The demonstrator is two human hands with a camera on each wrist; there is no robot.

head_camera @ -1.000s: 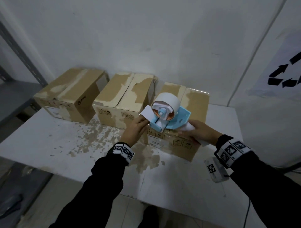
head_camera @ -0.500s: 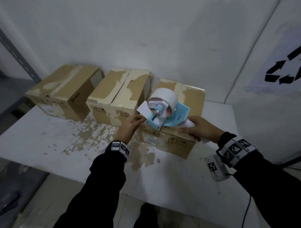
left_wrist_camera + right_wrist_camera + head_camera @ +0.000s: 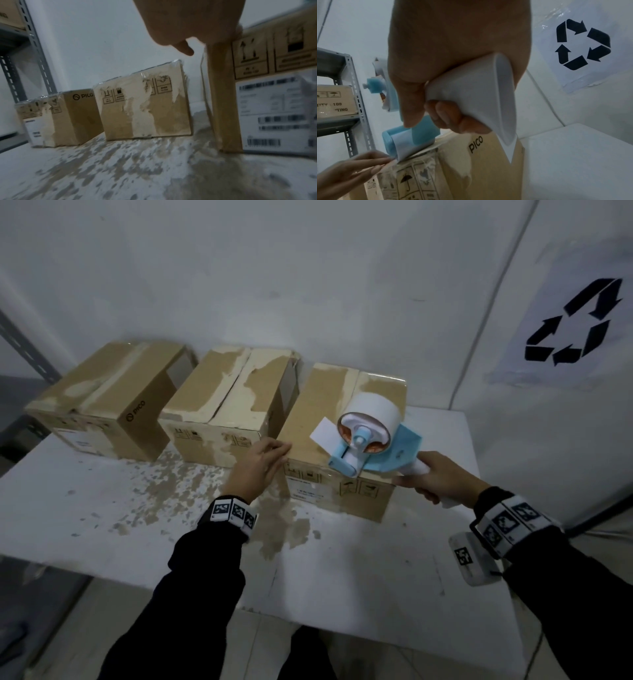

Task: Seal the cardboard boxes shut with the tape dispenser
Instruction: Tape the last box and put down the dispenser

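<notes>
Three closed cardboard boxes stand in a row on the white table [image 3: 359, 583]: a left box [image 3: 102, 402], a middle box [image 3: 226, 405] and a right box [image 3: 318, 412]. The blue tape dispenser [image 3: 368, 440] with its white roll rests on the right box's top near the front edge, and a loose tape end [image 3: 322, 434] sticks up. My right hand [image 3: 435, 479] grips the white handle [image 3: 471, 97]. At the right box's front left corner my left hand [image 3: 263, 460] touches the cardboard with fingers nearly straight, holding nothing. The left wrist view shows that corner [image 3: 223, 94] under the palm.
A grey metal shelf [image 3: 32, 40] stands to the left with a printed carton [image 3: 334, 100] on it. A recycling sign [image 3: 575, 326] hangs on the right wall. The table's coating is peeled in patches [image 3: 178, 484] in front of the boxes. The wall is close behind them.
My left hand has let go of the tape end and moved left to the right box's front corner. The dispenser has shifted slightly right on the box top.
</notes>
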